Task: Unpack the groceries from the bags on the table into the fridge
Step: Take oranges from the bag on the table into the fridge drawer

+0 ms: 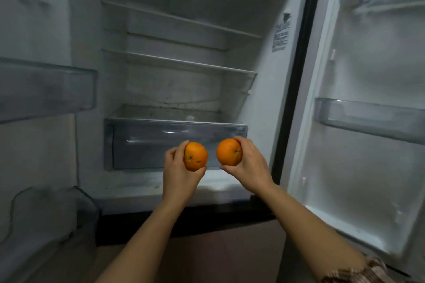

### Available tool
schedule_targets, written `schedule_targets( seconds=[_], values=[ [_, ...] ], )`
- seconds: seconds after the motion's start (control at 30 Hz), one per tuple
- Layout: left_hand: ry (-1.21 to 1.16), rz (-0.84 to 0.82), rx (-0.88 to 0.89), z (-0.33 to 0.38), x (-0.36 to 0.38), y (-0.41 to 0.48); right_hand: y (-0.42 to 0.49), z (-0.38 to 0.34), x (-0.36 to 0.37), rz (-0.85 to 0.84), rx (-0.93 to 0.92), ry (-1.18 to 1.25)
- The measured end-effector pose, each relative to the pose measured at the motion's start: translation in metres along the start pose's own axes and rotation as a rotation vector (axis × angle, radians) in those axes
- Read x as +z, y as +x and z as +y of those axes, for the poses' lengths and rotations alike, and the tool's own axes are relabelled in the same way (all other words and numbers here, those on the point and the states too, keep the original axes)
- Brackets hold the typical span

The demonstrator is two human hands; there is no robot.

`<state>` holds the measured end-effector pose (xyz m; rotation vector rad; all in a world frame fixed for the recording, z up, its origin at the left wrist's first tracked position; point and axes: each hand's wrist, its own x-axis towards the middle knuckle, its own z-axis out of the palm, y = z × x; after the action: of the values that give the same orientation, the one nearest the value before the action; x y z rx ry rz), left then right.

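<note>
I face an open fridge (264, 99) with both doors swung wide. My left hand (178, 174) grips an orange (196, 156), and my right hand (249, 163) grips a second orange (229, 152). Both oranges hang side by side, a little apart, in front of the clear crisper drawer (142, 142) at the bottom of the fridge. The drawer is closed. The grocery bags and the table are out of view.
Two glass shelves (179, 62) sit above the drawer with nothing on them. A clear door bin (46, 89) juts out on the left door, another bin (368, 119) on the right door. A lower bin (53, 213) stands at the bottom left.
</note>
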<state>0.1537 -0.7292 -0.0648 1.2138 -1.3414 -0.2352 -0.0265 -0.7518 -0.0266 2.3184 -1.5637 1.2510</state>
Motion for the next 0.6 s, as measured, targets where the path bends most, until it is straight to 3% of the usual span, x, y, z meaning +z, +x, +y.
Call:
schedule_targets(
  seconds=[0.3,0.6],
  values=[
    [0.157,0.191,0.112,-0.032,0.018,0.113,0.113,0.022,0.074,-0.012,-0.164,0.089],
    [0.357,0.136,0.099,-0.054,0.015,0.168,0.165,0.025,0.105,-0.108,-0.187,0.065]
  ],
)
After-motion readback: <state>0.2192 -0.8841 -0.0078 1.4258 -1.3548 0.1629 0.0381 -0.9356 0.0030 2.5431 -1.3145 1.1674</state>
